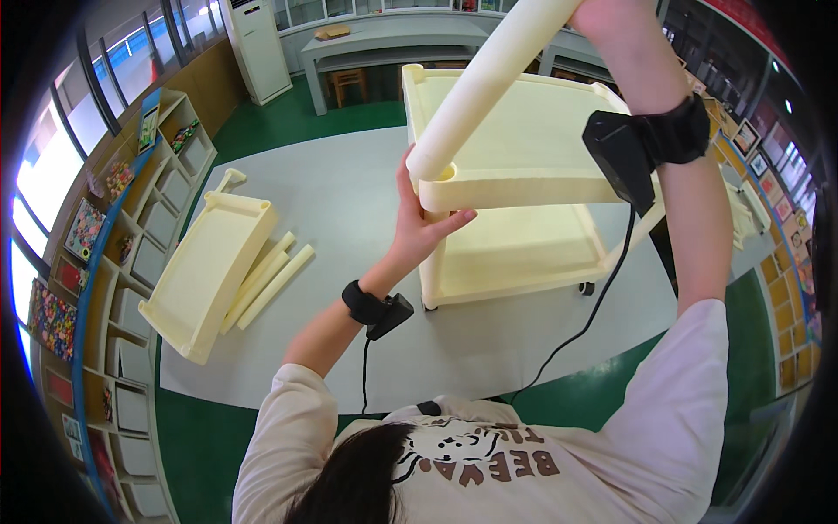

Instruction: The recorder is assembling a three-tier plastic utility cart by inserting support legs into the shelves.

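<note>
The near left corner of the cream cart point(524, 193) on the grey desk point(345, 205) is kinda clasped by the left hand point(420, 225), with a fat tube point(489, 92) tilted at that corner and touched up high by the right hand point(613, 17), whose cut-off grip can't really be told.

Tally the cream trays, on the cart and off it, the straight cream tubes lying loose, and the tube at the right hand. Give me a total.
Cart trays: 2
Loose tray: 1
Loose straight tubes: 3
Tube at the right hand: 1
Total: 7
</note>
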Demonstrator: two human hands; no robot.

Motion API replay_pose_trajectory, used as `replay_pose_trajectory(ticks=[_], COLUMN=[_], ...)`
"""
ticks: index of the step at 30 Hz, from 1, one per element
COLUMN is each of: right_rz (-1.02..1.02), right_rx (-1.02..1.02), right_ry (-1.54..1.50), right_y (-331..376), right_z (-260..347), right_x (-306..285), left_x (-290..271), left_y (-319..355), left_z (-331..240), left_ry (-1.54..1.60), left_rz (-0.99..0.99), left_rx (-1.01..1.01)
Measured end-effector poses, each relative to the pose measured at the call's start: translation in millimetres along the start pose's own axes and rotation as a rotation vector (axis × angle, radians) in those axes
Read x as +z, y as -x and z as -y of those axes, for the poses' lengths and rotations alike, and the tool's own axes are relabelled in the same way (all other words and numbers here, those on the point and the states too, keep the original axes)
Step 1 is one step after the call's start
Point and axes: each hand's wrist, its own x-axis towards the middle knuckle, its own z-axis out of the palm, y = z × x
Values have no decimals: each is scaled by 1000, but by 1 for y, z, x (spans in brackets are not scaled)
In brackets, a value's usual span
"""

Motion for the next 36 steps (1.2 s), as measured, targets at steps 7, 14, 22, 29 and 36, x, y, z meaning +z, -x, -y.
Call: replay_pose_trajectory(ticks=[7, 14, 22, 29, 36], right_rz=[167, 77, 418, 531, 1137], right_rx=[68, 49, 204, 306, 235], right_ry=[37, 148, 126, 57, 26], right_y=[-14, -16, -30, -36, -52], right_z=[-28, -28, -32, -43, -56], right_x=[-8, -9, -2, 11, 26], left_x=[-12, -4, -2, -2, 0], left_y=[7, 5, 3, 2, -2], left_z=[17, 11, 14, 15, 11], left_ry=[-101, 56, 54, 89, 142], left_rz=[-77, -43, -29, -62, -33], left_rx=[44, 72, 93, 103, 87])
